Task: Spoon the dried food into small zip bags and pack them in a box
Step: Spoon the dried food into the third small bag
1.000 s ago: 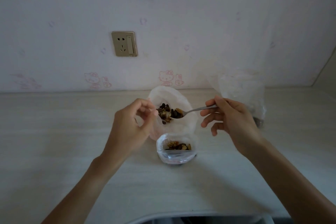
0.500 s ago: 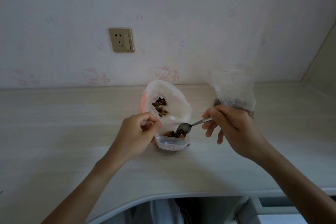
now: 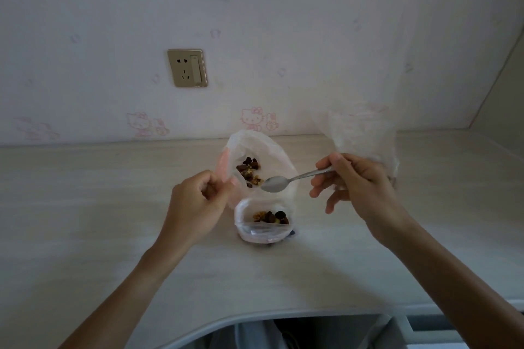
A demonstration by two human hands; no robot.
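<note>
A large clear plastic bag (image 3: 272, 156) lies open on the desk with dark and tan dried food (image 3: 249, 171) inside. My left hand (image 3: 198, 204) pinches the bag's left edge and holds its mouth open. My right hand (image 3: 360, 187) grips a metal spoon (image 3: 286, 182) by the handle; its empty bowl hovers at the bag's mouth beside the food. In front of the big bag stands a small zip bag (image 3: 262, 222), open at the top, with some dried food in it.
Another crumpled clear plastic bag (image 3: 365, 136) stands behind my right hand. A wall socket (image 3: 187, 67) is on the wall above the light wooden desk (image 3: 85, 207). The desk's curved front edge runs below my forearms.
The spoon tipped its load into the small zip bag, then rose empty back to the mouth of the large bag. My left hand keeps its hold on the bag's edge.
</note>
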